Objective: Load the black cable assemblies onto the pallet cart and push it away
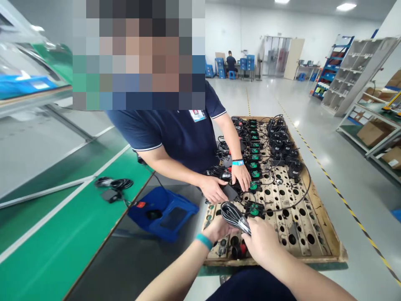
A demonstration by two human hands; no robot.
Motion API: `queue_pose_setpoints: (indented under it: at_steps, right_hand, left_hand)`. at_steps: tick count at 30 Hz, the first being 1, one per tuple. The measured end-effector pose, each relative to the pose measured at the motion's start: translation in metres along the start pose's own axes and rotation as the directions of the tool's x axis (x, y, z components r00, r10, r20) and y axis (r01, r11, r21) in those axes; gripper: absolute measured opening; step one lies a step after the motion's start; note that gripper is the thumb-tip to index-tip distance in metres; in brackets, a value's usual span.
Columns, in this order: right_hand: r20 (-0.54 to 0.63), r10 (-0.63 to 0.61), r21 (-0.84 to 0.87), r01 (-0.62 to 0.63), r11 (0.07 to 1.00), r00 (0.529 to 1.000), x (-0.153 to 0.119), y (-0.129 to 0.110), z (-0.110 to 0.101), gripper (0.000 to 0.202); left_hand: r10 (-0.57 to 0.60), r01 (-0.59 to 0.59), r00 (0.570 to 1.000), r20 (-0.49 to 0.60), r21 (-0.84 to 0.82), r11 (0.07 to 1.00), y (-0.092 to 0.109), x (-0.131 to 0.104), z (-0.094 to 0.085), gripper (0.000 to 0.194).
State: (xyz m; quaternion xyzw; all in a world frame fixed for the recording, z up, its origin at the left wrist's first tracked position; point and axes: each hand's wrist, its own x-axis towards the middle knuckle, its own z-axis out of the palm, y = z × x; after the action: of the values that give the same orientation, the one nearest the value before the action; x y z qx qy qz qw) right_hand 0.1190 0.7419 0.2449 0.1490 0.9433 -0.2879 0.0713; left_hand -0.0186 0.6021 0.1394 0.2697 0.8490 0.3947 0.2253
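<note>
Head view: nearest the camera, the left hand (pixel 219 229) and right hand (pixel 262 241) both close on a coiled cable bundle (pixel 233 215), its long axis running from upper left down to the right hand. It hangs over the perforated board (pixel 300 234), just before a co-worker's hands (pixel 227 184) resting on black adapters (pixel 230 191).

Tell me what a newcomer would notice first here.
Centre stage is a perforated tray crowded with black adapters and green-tagged modules. At its near edge, the left hand and right hand grip a coiled cable bundle. Opposite, a co-worker's hands press on parts there.
</note>
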Motion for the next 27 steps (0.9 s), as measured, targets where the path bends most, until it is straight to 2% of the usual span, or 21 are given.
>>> queue_pose_setpoints:
  at_steps: [1, 2, 3, 4, 5, 6, 8, 9, 11, 13, 14, 15, 17, 18, 20, 23, 25, 27]
  right_hand:
    - [0.013, 0.007, -0.022, -0.006, 1.000, 1.000, 0.003, -0.004, 0.009, 0.029]
    - [0.033, -0.002, -0.026, 0.003, 1.000, 0.999, 0.004, -0.009, 0.017, 0.029]
    - [0.058, -0.031, -0.020, 0.032, 0.999, 0.998, 0.005, -0.015, 0.024, 0.029]
    - [0.076, -0.080, -0.004, 0.080, 0.997, 0.994, 0.004, -0.020, 0.029, 0.029]
    - [0.086, -0.146, 0.026, 0.145, 0.989, 0.985, 0.004, -0.023, 0.033, 0.029]
    - [0.086, -0.220, 0.076, 0.214, 0.974, 0.972, 0.004, -0.023, 0.036, 0.026]
    - [0.040, -0.331, 0.230, 0.314, 0.921, 0.943, 0.008, -0.009, 0.039, 0.018]
    - [-0.007, -0.333, 0.303, 0.319, 0.898, 0.943, 0.014, 0.005, 0.040, 0.019]
    - [-0.116, -0.238, 0.355, 0.264, 0.897, 0.964, 0.032, 0.042, 0.043, 0.029]
    - [-0.210, -0.110, 0.213, 0.156, 0.964, 0.972, 0.058, 0.082, 0.050, 0.028]
    - [-0.189, -0.099, 0.109, 0.121, 0.987, 0.977, 0.072, 0.098, 0.055, 0.039]
    - [-0.144, -0.087, 0.011, 0.089, 0.996, 0.986, 0.086, 0.111, 0.061, 0.059]
    - [-0.033, -0.075, -0.137, 0.070, 0.988, 0.997, 0.109, 0.126, 0.073, 0.089]
    - [0.008, -0.072, -0.183, 0.072, 0.980, 0.997, 0.118, 0.129, 0.077, 0.094]
    - [0.041, -0.079, -0.226, 0.086, 0.970, 0.996, 0.132, 0.130, 0.078, 0.091]
    - [0.048, -0.111, -0.213, 0.118, 0.970, 0.993, 0.143, 0.136, 0.065, 0.071]
    - [0.084, -0.142, -0.184, 0.155, 0.971, 0.986, 0.152, 0.144, 0.052, 0.055]
    - [0.152, -0.177, -0.146, 0.199, 0.969, 0.973, 0.164, 0.151, 0.041, 0.037]
  left_hand:
    - [-0.095, 0.108, 0.993, 0.066, -0.232, 0.967, -0.003, -0.012, -0.004, 0.068]
    - [-0.190, 0.253, 0.966, 0.175, -0.502, 0.827, -0.004, -0.024, -0.006, 0.068]
    - [-0.250, 0.388, 0.921, 0.298, -0.712, 0.586, -0.004, -0.034, -0.006, 0.065]
    - [-0.279, 0.465, 0.879, 0.385, -0.822, 0.329, -0.002, -0.041, -0.005, 0.059]
    - [-0.311, 0.479, 0.852, 0.421, -0.866, 0.141, 0.001, -0.046, -0.004, 0.052]
    - [-0.361, 0.452, 0.841, 0.402, -0.890, 0.062, 0.005, -0.048, -0.002, 0.043]
    - [-0.457, 0.365, 0.838, 0.298, -0.929, 0.063, 0.017, -0.048, -0.002, 0.025]
    - [-0.467, 0.330, 0.847, 0.254, -0.940, 0.087, 0.024, -0.047, -0.004, 0.021]
    - [-0.387, 0.298, 0.894, 0.224, -0.944, 0.143, 0.038, -0.048, -0.015, 0.022]
    - [-0.245, 0.265, 0.947, 0.209, -0.937, 0.226, 0.051, -0.054, -0.032, 0.026]
    - [-0.177, 0.251, 0.962, 0.208, -0.929, 0.270, 0.058, -0.058, -0.041, 0.027]
    - [-0.122, 0.239, 0.970, 0.210, -0.919, 0.314, 0.064, -0.063, -0.050, 0.028]
    - [-0.048, 0.195, 0.980, 0.192, -0.899, 0.392, 0.076, -0.071, -0.065, 0.028]
    - [-0.029, 0.176, 0.983, 0.181, -0.888, 0.425, 0.082, -0.074, -0.072, 0.028]
    - [-0.021, 0.129, 0.990, 0.137, -0.864, 0.487, 0.092, -0.081, -0.084, 0.028]
    - [-0.072, 0.012, 0.997, -0.031, -0.846, 0.533, 0.101, -0.092, -0.101, 0.027]
    - [-0.135, -0.068, 0.977, -0.166, -0.839, 0.539, 0.103, -0.099, -0.112, 0.037]
    - [-0.207, -0.103, 0.945, -0.253, -0.830, 0.548, 0.101, -0.104, -0.122, 0.052]
